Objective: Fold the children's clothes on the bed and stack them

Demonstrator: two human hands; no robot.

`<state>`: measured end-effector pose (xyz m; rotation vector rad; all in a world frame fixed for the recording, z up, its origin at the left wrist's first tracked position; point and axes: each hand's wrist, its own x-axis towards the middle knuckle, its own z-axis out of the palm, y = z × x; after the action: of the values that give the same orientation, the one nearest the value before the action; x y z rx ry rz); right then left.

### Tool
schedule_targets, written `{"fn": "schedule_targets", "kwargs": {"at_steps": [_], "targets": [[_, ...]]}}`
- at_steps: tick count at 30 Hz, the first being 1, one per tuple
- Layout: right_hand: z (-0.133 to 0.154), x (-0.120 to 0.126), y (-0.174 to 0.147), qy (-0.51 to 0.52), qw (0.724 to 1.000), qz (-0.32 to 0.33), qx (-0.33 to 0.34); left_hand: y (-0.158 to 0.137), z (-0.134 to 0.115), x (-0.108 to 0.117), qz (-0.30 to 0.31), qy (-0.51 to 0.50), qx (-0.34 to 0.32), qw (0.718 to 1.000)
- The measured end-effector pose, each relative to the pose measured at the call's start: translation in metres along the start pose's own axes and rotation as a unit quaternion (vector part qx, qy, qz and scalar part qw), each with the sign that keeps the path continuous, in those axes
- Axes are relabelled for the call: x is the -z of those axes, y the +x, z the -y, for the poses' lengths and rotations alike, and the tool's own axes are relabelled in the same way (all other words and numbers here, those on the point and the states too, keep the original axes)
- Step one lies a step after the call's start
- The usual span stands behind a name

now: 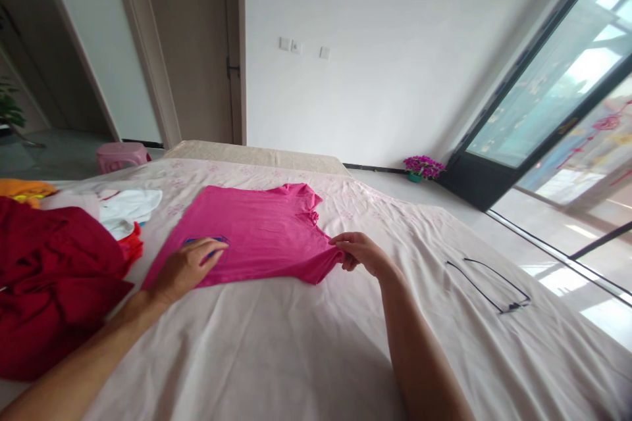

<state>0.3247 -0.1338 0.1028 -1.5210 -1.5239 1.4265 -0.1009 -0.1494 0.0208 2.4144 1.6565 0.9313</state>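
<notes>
A bright pink short-sleeved shirt (pixel 251 230) lies spread on the bed, its neckline and sleeves pointing right and its hem to the left. Small gathered trim shows at the neckline. My right hand (pixel 359 253) pinches the shirt's edge near the neckline and the closer sleeve. Over the lower part of the shirt, my left hand (pixel 185 266) rests or hovers with thumb and fingers apart; whether it touches the cloth is hard to tell. Its fingers partly cover a blue print (pixel 222 239) on the fabric.
A dark red garment (pixel 54 276) heaps at the left, beside white clothing (pixel 126 207) and orange clothing (pixel 27 188). Black-framed glasses (pixel 498 296) lie on the bedsheet (pixel 306 355) at the right. Beyond the bed are a pink stool (pixel 122 154) and purple flowers (pixel 423 166).
</notes>
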Motion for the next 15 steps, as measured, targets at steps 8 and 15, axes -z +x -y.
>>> {"fn": "schedule_targets", "kwargs": {"at_steps": [8, 15], "targets": [[-0.008, -0.011, 0.010, 0.102, 0.995, -0.006, -0.007, 0.020, -0.157, -0.068, 0.100, -0.034, -0.144, 0.984], [-0.014, -0.012, 0.015, 0.136, 0.991, -0.015, -0.013, 0.038, -0.185, -0.085, 0.133, -0.004, -0.073, 0.988]]}}
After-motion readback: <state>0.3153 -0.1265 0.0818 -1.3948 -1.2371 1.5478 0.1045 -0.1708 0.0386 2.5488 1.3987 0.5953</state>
